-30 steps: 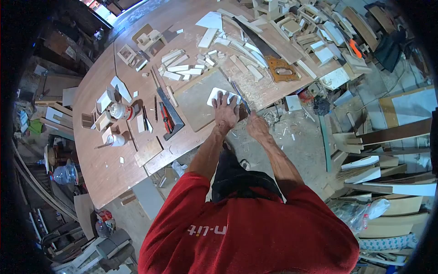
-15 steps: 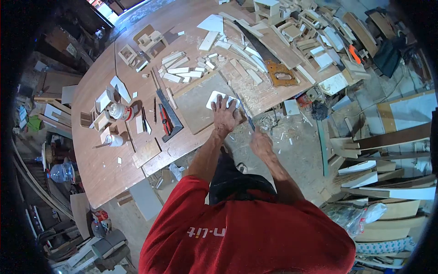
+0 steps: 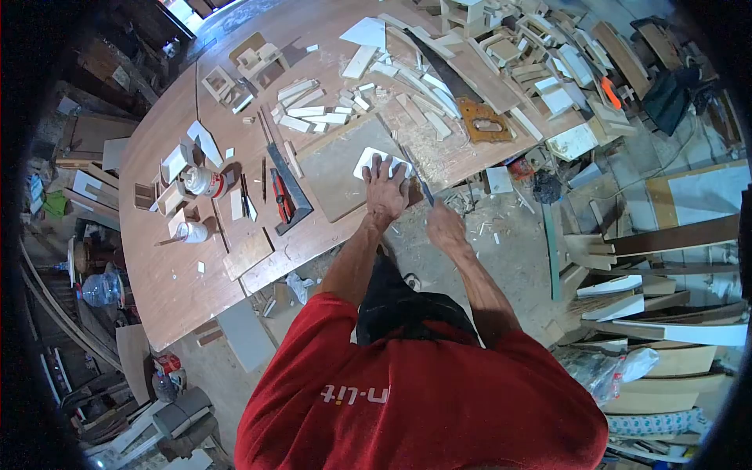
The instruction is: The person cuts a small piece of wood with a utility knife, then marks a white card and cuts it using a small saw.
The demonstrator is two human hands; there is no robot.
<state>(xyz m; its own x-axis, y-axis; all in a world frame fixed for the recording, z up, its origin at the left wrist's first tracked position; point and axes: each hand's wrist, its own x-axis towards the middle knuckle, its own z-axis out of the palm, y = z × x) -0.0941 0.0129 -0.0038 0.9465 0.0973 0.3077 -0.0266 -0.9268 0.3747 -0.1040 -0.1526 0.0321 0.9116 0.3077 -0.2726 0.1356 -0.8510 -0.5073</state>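
My left hand (image 3: 385,194) presses a small white wooden piece (image 3: 365,163) down onto a flat board (image 3: 333,176) near the table's front edge, its fingers spread over the top. My right hand (image 3: 446,225) is closed round the handle of a file (image 3: 425,193), a narrow tool with a long thin dark blade. The blade runs forward and slightly left, along the right side of the white piece. My right hand itself is just off the table edge, over the floor.
A handsaw (image 3: 483,121) with a wooden handle lies beyond, among wood strips (image 3: 317,113) and sawdust. Left of the board are a dark metal square (image 3: 296,205), red-handled pliers (image 3: 282,202) and glue jars (image 3: 202,182). Stacked wooden parts (image 3: 540,74) crowd the right side.
The file has slid forward along the white piece's edge, its tip farther from me. The left hand stays on the piece; the view has shifted slightly.
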